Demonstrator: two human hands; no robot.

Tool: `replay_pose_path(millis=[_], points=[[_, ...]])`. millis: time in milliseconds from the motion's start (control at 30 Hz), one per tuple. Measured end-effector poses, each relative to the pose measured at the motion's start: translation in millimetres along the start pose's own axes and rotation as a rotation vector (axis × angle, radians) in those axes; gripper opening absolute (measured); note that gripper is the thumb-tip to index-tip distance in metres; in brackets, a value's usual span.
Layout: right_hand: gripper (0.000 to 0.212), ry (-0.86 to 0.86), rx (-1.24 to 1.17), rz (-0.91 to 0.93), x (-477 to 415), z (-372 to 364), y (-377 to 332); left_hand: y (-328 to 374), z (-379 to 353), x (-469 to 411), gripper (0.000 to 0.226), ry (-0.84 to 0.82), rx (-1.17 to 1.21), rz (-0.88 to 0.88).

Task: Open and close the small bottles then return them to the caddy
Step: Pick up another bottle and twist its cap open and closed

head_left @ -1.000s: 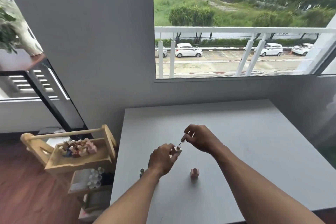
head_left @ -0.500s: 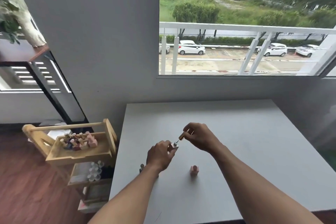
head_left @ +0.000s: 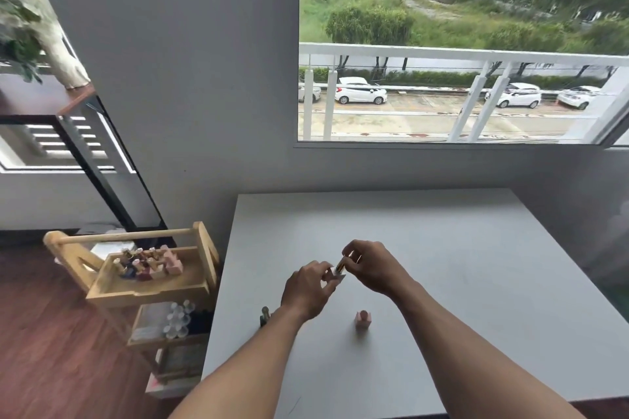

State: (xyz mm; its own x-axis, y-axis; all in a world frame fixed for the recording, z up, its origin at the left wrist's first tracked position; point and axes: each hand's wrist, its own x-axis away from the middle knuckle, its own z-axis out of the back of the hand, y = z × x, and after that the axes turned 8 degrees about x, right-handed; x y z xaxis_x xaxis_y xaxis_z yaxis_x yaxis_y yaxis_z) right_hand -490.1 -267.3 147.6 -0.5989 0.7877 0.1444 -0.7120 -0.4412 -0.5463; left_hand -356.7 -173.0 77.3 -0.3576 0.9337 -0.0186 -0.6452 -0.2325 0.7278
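Small bottle [head_left: 337, 278] pinched in left hand [head_left: 306, 289], right hand [head_left: 372, 267] adj., gripping its cap [head_left: 341, 263]

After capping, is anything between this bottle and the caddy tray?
Nothing lies on the table between the small bottle in the left hand and the wooden caddy. Only the caddy's own end panel rises beside the table edge; the bottle would likely need lifting over it. The right hand grips its cap.

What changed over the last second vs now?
The right hand brought the cap down and left to the small bottle that the left hand grips; the gap between them closed. Both grips held. The pink bottle, the dark bottle and the caddy stayed put.
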Motion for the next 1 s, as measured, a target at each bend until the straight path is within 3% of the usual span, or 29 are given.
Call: replay_pose_path(millis=[233,467,567,833,1000], points=[[0.017,0.013,0.243,0.029,6,4,6,0,-5,4,0.037,-0.027,0.004,-0.004],[0.049,0.039,0.596,0.055,10,6,6,4,-12,8,0.033,-0.053,-0.002,-0.034],[0.056,0.031,0.568,0.028,12,5,6,3,-12,8,0.035,-0.045,0.012,-0.023],[0.022,-0.031,0.316,0.034,14,10,7,1,-8,4,0.037,-0.025,0.038,-0.020],[0.047,-0.005,0.451,-0.011,13,8,3,1,-9,4,0.038,-0.023,0.031,-0.026]])
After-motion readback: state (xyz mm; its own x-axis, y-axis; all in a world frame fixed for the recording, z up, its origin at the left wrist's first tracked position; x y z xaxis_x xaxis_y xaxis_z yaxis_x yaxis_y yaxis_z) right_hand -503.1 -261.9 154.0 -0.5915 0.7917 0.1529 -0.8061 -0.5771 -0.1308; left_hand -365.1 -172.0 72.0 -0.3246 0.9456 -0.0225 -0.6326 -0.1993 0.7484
